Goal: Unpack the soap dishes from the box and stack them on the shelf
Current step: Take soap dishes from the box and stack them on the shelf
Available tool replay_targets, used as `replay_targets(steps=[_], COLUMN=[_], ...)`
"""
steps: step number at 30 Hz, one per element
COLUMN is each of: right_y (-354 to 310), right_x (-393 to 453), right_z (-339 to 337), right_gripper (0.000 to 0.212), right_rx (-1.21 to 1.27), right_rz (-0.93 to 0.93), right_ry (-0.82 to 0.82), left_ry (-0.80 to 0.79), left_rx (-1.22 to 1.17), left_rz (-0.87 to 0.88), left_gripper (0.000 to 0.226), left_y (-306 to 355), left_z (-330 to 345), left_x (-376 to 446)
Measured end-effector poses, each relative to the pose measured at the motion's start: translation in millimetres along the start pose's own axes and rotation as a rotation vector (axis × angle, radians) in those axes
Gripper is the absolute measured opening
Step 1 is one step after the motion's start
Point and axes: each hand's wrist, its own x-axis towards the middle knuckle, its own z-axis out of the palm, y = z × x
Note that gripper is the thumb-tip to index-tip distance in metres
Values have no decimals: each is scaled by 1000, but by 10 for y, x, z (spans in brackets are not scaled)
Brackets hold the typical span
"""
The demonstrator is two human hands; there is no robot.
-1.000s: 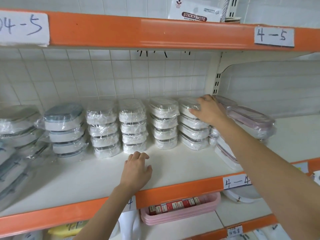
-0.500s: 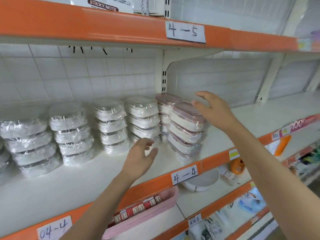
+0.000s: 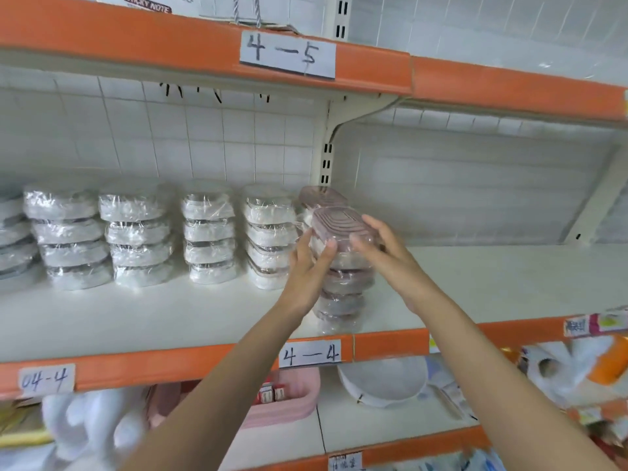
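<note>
Head view: shelving bay with orange rails, seen from below the upper shelf.
Far left: label "04-4" (image 3: 46, 380) on the front rail of the middle shelf (image 3: 170, 321); white tiled wall behind.
Left stacks: four stacks of white soap dishes (image 3: 139, 234), each dish in clear wrap, four high, standing in a row on the shelf toward the back; part of one more stack is cut off by the left edge.
Upper rail: label "4-5" (image 3: 287, 56) on the orange rail above; a "STICKY NOTE" pack (image 3: 147, 5) sits on the upper shelf, partly cropped.
Left hand (image 3: 307, 266): raised at the left side of the pink stack, fingers and thumb curled against the top dish's left end, gripping it.
Pink stack (image 3: 343, 290): wrapped pink-lidded soap dishes piled near the shelf's front edge, just right of the white stacks; a second pink stack (image 3: 321, 195) stands behind it.
Top pink dish (image 3: 339, 227): on top of the front stack, tilted, held between both hands.
Right hand (image 3: 380, 253): at the right end of the top dish, thumb on the lid, fingers wrapped round its far side.
Lower front: label "4-4" (image 3: 312, 353) on the rail below the hands; beneath it a pink tray (image 3: 289, 402) with small boxes and a white bowl (image 3: 384, 385).
Right: bare shelf board; blurred packaged goods at lower right.
</note>
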Motion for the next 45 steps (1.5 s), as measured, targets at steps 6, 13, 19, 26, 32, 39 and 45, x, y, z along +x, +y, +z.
replay_targets(steps=[6, 13, 19, 26, 32, 39, 45], right_y=[505, 528, 228, -243, -721, -1219, -1445], right_x=[108, 119, 165, 164, 158, 86, 23], right_z=[-22, 270, 929, 1965, 3035, 4108, 4732], right_gripper=[86, 86, 90, 66, 61, 70, 76], right_rx=[384, 384, 316, 299, 329, 321, 334], right_rz=[306, 336, 269, 192, 195, 162, 150], right_ry=[-168, -277, -469, -602, -669, -740, -729], left_ry=[-75, 3, 248, 466, 564, 659, 683], left_rx=[-187, -151, -128, -89, -56, -39, 53], left_rz=[-222, -178, -196, -189, -209, -174, -193], left_gripper=[94, 107, 34, 54, 54, 62, 64], left_y=[-85, -96, -66, -79, -71, -112, -143], left_z=[-4, -118, -736, -1731, -2794, -3904, -4527], left_x=[-56, -178, -444, -671, -914, -1153, -1255])
